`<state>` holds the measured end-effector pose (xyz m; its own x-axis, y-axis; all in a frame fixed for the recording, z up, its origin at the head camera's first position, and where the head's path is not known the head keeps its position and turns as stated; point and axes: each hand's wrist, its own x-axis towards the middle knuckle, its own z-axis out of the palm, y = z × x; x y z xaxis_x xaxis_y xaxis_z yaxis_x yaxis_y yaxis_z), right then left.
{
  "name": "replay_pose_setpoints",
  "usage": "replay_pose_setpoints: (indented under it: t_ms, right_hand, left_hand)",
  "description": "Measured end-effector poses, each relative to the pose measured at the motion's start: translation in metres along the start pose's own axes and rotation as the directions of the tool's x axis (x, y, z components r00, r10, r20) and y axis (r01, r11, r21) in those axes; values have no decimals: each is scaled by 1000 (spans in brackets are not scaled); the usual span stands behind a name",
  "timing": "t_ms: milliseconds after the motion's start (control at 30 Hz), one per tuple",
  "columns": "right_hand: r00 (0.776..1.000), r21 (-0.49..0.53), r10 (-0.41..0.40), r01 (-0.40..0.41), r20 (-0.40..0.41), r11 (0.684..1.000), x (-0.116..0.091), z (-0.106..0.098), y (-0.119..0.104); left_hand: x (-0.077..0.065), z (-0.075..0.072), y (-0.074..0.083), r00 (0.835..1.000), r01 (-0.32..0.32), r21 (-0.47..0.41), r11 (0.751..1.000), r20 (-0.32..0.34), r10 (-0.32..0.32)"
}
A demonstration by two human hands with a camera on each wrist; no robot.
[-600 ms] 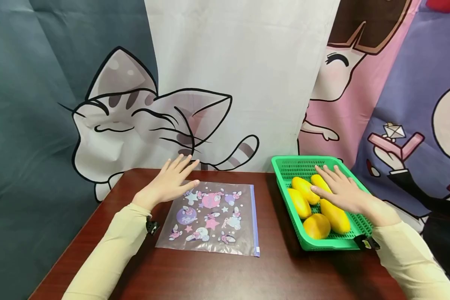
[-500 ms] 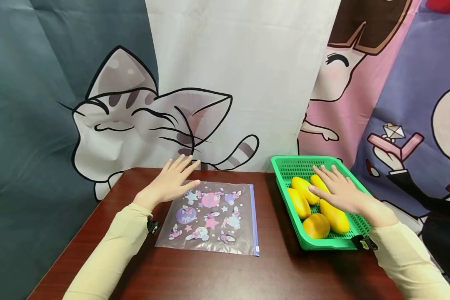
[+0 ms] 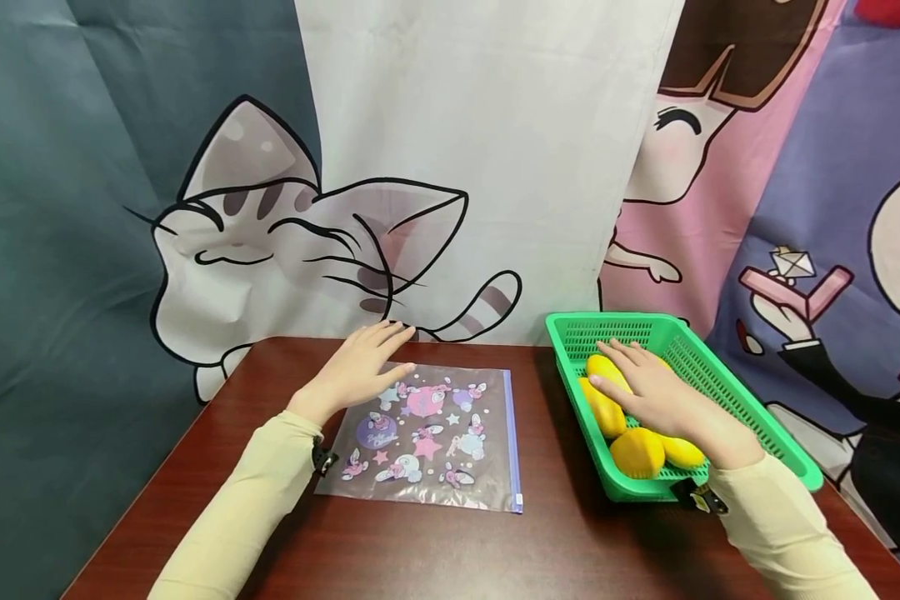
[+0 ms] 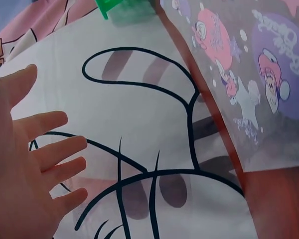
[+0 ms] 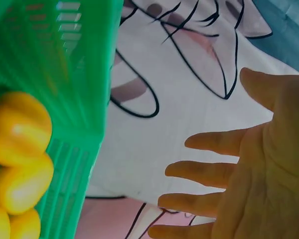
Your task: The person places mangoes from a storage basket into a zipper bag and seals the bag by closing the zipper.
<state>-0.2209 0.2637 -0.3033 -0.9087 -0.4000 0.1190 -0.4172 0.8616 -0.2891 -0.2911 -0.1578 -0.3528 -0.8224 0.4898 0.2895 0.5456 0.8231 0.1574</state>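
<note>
My left hand hovers over the far left corner of a clear zip bag printed with pink and purple cartoon figures. Its fingers are spread and it holds nothing, as the left wrist view also shows. My right hand is held above a green plastic basket, fingers extended and apart. Several yellow mangoes lie in that basket, partly hidden by the hand in the head view. In the right wrist view, a gap separates the right hand from the mangoes. The bag lies flat, its blue slider edge to the right.
The bag and basket rest on a dark red-brown table. Behind it hangs a cloth backdrop with a cartoon cat and figures, close to the table's far edge.
My right hand has moved left over the basket, covering more mangoes and uncovering the basket's right side. The left hand has shifted slightly right and nearer. Bag and basket stay in place.
</note>
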Motion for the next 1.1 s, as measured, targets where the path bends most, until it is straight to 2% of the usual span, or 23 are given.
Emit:
replay_pose_setpoints:
  t_ms: [233,333,567,800,1100]
  right_hand:
    - [998,-56,8,-11,-64,998,1,8,-17]
    - [996,-76,6,-12,-84,997,1,12,-24]
    - [995,-49,22,-27,-98,998,4,24,-41]
    - [987,-64,-25,15,-161,998,10,33,-56]
    - [985,20,23,-20,-170,1000,18,51,-69]
  left_hand:
    - [7,8,8,994,-63,6,998,-88,63]
    - [10,13,11,991,-87,17,996,-105,88]
    - [15,21,18,993,-79,8,997,-88,80]
    - [21,32,25,995,-63,32,997,-74,65]
    - [27,49,39,996,-72,35,997,-56,74]
